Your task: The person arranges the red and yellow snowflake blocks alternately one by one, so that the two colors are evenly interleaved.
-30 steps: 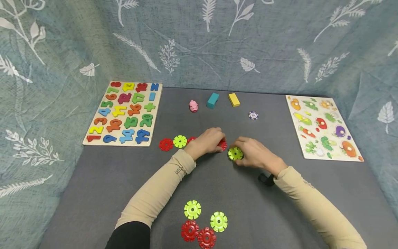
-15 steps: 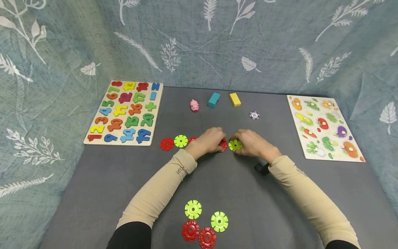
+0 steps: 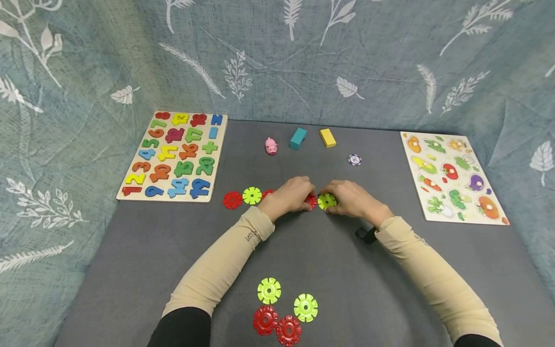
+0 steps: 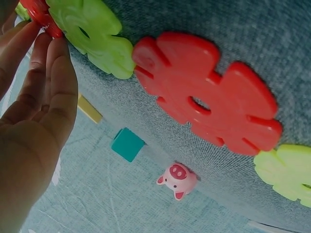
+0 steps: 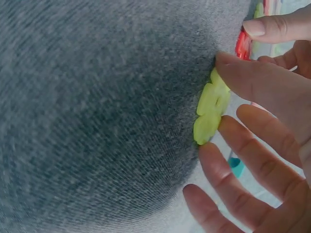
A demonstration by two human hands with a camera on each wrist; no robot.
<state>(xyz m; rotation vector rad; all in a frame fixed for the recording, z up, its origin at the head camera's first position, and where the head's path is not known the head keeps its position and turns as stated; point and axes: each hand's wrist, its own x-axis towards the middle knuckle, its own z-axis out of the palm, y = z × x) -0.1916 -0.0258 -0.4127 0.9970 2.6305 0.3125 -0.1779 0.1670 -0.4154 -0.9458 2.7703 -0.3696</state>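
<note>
My left hand (image 3: 292, 194) pinches a red notched plastic disc (image 3: 310, 201) at the right end of a row. Leftward along that row come a lime green disc (image 4: 90, 36), hidden under the hand in the head view, another red disc (image 4: 194, 92), a lime disc (image 3: 252, 195) and a red disc (image 3: 232, 200). Neighbouring discs overlap at their rims. Thumb and fingers of my right hand (image 3: 350, 200) grip a lime green disc (image 5: 211, 109) by its edges, low over the table, with its rim close beside the red disc in my left hand.
Two lime discs (image 3: 305, 308) and two red discs (image 3: 265, 320) lie near the front. Behind the hands are a pink pig (image 3: 270, 146), teal block (image 3: 297, 139), yellow block (image 3: 327, 138) and poker chip (image 3: 354, 160). A number board (image 3: 208, 194) and vegetable board (image 3: 442, 215) flank them.
My right hand has shifted away from me and slightly left, bringing its lime disc up level with the red one. My left hand keeps its place on the red disc.
</note>
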